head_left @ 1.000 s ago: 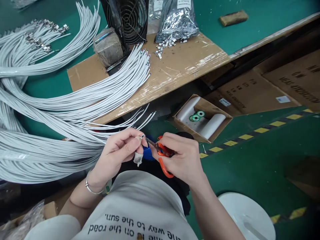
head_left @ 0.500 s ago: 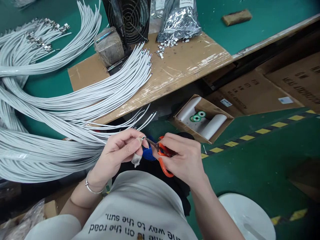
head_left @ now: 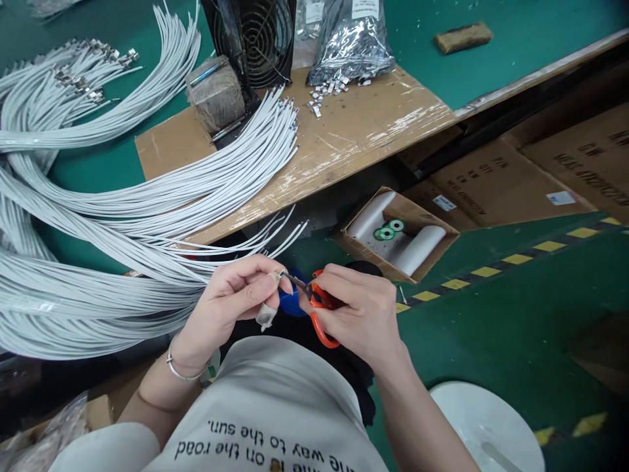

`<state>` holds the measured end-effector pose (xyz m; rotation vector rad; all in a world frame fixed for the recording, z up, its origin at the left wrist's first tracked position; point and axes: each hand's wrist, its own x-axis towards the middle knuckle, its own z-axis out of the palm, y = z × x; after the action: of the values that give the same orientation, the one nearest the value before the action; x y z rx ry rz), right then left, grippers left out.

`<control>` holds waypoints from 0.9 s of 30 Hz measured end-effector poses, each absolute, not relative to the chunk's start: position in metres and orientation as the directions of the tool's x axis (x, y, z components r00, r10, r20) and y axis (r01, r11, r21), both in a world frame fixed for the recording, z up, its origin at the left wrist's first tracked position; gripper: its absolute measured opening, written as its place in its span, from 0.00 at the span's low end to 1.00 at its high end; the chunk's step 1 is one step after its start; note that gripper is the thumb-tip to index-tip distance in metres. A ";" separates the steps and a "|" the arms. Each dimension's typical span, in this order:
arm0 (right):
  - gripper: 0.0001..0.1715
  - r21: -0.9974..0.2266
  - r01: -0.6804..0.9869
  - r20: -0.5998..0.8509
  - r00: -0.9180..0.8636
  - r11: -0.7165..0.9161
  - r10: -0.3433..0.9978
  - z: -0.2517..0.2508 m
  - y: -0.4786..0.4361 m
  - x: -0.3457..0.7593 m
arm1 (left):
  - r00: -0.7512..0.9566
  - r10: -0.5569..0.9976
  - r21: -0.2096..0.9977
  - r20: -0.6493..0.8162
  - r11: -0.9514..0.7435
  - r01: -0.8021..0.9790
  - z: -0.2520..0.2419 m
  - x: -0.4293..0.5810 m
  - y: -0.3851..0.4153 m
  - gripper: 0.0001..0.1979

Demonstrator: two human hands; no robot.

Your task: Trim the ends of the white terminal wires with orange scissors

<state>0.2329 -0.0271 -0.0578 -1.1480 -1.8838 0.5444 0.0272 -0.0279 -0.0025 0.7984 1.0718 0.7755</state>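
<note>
My left hand [head_left: 243,288] is closed, thumb and finger pinching what looks like the end of a white cable, mostly hidden by the fingers. A whitish wrap [head_left: 266,316] covers one of its lower fingertips. My right hand [head_left: 361,308] grips orange-handled scissors [head_left: 325,333], their dark blades pointing left and their tips at the pinched end. Whether the blades touch it, I cannot tell. Close behind my left hand, a thick bundle of white cables [head_left: 132,262] hangs over the table edge, with a few loose ends sticking out beyond it.
Cardboard [head_left: 363,131] covers the table edge, with small metal connectors [head_left: 317,108] spilled before a silvery bag [head_left: 351,49]. A black fan [head_left: 260,39] stands beside a wrapped block [head_left: 216,95]. Below, an open carton [head_left: 425,262] holds green-rimmed spools [head_left: 388,229]. A white round stool [head_left: 484,426] stands right.
Both hands stay almost in place. The scissors have shifted very slightly, with their tips still at the pinched end.
</note>
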 end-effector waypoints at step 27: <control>0.30 -0.992 0.015 0.114 0.501 0.123 0.858 -0.077 -0.009 0.249 | 0.293 0.854 0.818 -0.429 0.505 -0.275 -0.015 0.023 -0.027 0.11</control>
<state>0.2492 -0.0088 -0.0770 -1.3119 -0.8613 0.7410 0.0232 -0.0271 -0.0153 0.6987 0.9996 0.8392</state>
